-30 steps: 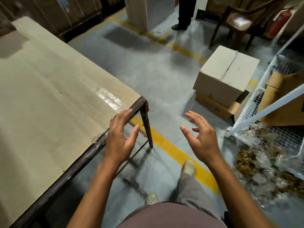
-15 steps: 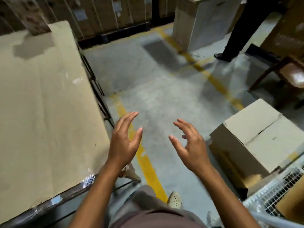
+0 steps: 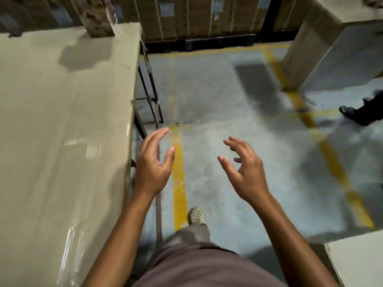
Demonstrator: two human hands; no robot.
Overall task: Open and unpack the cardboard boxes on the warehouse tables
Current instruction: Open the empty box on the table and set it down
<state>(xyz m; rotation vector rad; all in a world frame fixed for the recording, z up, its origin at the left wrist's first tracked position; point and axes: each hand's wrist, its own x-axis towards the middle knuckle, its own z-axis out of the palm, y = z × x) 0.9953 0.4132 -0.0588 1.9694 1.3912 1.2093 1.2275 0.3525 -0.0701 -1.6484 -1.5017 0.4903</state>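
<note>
My left hand (image 3: 152, 164) hovers in the air just past the right edge of the cardboard-covered table (image 3: 62, 141), fingers relaxed, holding nothing. My right hand (image 3: 242, 170) floats over the grey floor, fingers loosely spread and empty. A corner of a closed cardboard box (image 3: 358, 259) shows on the floor at the lower right, well apart from both hands. A brown box (image 3: 97, 15) stands on the table's far end.
A yellow floor line (image 3: 178, 179) runs between my hands. Strapped cartons (image 3: 199, 15) line the back wall. A large pale column or crate (image 3: 339, 48) stands at the upper right. Another person's shoe (image 3: 352, 112) is at the right edge.
The view has swung left: the floor box slid from the right middle to the lower right corner, and the table's far end came into view. Both hands stayed raised and empty.
</note>
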